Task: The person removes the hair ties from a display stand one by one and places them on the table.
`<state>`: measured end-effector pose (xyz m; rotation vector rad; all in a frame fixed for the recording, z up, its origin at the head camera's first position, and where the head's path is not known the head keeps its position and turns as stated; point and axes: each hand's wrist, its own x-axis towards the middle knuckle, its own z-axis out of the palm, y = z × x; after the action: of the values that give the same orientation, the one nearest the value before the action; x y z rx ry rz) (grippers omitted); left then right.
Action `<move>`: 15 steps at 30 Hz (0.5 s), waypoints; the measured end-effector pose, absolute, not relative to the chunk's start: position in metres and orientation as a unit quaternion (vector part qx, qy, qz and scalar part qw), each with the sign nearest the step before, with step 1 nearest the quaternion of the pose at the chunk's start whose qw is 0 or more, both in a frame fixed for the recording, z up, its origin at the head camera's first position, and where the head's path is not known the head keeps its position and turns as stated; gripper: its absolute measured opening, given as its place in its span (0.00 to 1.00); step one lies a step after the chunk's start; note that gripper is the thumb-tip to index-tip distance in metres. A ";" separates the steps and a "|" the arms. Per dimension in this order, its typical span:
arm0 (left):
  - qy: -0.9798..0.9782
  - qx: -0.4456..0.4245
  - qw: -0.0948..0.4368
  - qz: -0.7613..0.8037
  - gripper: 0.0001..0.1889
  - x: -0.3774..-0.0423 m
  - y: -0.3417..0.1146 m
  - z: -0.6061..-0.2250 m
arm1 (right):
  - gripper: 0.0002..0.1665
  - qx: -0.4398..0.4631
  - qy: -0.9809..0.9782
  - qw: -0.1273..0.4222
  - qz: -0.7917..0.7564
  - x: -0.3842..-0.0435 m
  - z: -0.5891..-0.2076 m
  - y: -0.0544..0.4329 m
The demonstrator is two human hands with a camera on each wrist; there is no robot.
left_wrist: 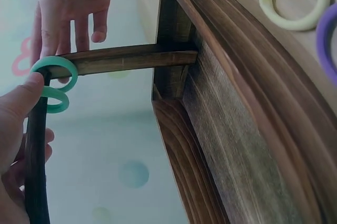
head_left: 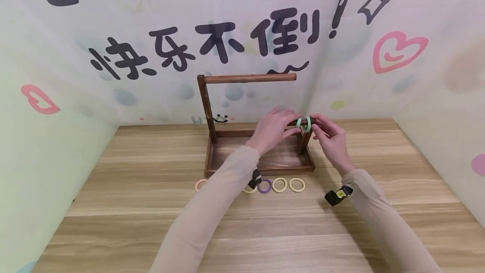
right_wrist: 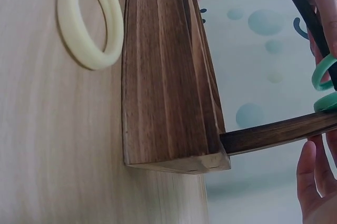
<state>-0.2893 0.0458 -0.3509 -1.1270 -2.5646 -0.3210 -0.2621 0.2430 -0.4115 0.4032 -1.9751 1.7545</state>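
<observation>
Two green rings [head_left: 308,124] circle the dark upper bar of a wooden rack [head_left: 261,171], near the top of its right post [head_left: 305,141]. My left hand [head_left: 270,129] is at this bar. Seen in the left wrist view, its thumb presses the green ring [left_wrist: 72,70] nearest the corner, and its other fingers curl behind the bar. From the right, my right hand [head_left: 333,140] pinches at the same ring with thumb and index finger. Its other fingers hang beside the post. The second green ring [left_wrist: 64,101] sits just along the bar, touching or nearly touching the first.
A longer bar [head_left: 250,78] extends from the rack's left post. In front of the tray base lie yellow rings [head_left: 297,191], a purple ring [head_left: 259,186] and an orange ring [head_left: 196,186]; my left sleeve [head_left: 223,188] hides part of the row. A printed backdrop [head_left: 159,96] stands behind the table.
</observation>
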 end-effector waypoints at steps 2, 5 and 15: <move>-0.893 -0.400 0.162 -0.128 0.24 -0.289 0.042 -0.351 | 0.18 0.145 -0.719 0.230 0.640 -0.260 -0.410 0.241; -0.890 -0.402 0.166 -0.136 0.24 -0.290 0.035 -0.350 | 0.17 0.148 -0.717 0.229 0.641 -0.254 -0.403 0.237; -0.875 -0.404 0.162 -0.211 0.23 -0.293 0.010 -0.354 | 0.18 0.138 -0.720 0.232 0.640 -0.259 -0.410 0.241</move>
<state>-0.2929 0.0095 -0.3536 -1.1527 -2.4976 -0.6034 -0.2590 0.2411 -0.4096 0.3804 -1.9776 1.7576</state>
